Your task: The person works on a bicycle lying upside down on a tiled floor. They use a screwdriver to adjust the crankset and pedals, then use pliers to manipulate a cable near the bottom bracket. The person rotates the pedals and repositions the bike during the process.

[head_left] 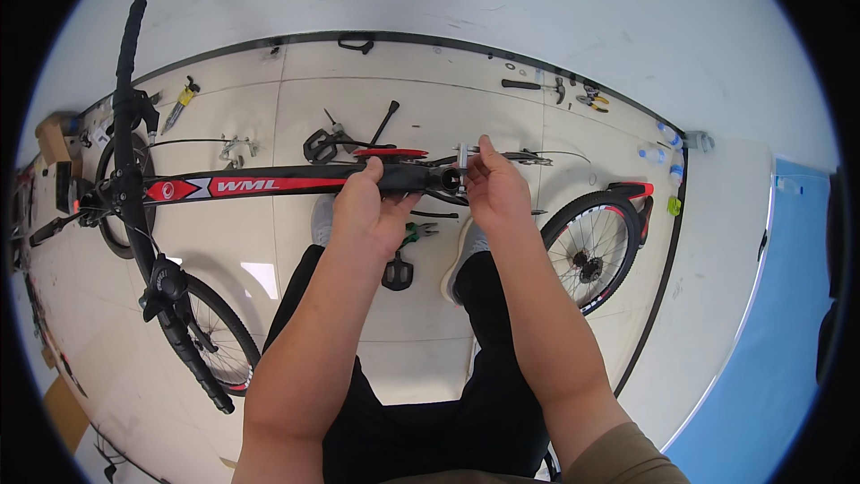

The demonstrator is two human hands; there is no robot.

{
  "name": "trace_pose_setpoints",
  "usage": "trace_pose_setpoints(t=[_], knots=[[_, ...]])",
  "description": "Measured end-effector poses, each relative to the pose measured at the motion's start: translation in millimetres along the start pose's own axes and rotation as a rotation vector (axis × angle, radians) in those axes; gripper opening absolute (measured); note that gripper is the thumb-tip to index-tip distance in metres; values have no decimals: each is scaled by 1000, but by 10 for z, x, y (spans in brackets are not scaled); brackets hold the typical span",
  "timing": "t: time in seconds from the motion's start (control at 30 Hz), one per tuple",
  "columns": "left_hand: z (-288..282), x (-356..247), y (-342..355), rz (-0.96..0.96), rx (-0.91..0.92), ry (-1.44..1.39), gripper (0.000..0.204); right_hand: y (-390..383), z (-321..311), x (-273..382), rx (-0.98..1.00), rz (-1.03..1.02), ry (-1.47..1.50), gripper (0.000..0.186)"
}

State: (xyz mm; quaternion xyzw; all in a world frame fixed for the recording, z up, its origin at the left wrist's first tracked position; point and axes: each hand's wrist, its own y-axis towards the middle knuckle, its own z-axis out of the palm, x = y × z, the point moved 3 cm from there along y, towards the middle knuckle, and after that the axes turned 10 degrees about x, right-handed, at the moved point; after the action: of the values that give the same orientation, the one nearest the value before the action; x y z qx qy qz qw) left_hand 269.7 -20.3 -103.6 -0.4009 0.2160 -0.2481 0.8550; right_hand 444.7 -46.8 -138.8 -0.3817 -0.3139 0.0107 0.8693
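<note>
A black bicycle frame (305, 180) with red and white panels stretches across in front of me, its open seat tube (447, 180) toward the right. My left hand (370, 212) is closed around the top tube just left of that opening, thumb on the upper side. At the seat tube's right edge, the fingers of my right hand (494, 186) pinch a silver seat clamp (463, 164). Part of the clamp is hidden by the fingers. Drop handlebars (125, 139) wrapped in black sit at the frame's left end.
A loose wheel (593, 253) lies at the right, and another wheel (215, 332) is below the handlebars. Pliers with green handles (414, 234) and a pedal (398, 274) are between my feet. A hammer (536, 86) and yellow-handled pliers (592, 99) lie along the far wall.
</note>
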Motion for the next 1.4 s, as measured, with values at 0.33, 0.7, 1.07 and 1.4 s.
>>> trace_pose_setpoints(t=[0.33, 0.7, 1.07, 1.4], knots=[[18, -14, -7, -21, -14, 34, 28, -79, 182, 64, -66, -52, -714, 61], [23, -16, -16, -16, 22, 21, 28, -216, 402, 108, 241, 149, -837, 67], [19, -19, 9, -51, 42, 14, 31, -211, 541, 242, 242, 57, -678, 38], [1, -34, 18, -79, -16, -25, 31, -193, 625, 181, 316, 133, -427, 36]])
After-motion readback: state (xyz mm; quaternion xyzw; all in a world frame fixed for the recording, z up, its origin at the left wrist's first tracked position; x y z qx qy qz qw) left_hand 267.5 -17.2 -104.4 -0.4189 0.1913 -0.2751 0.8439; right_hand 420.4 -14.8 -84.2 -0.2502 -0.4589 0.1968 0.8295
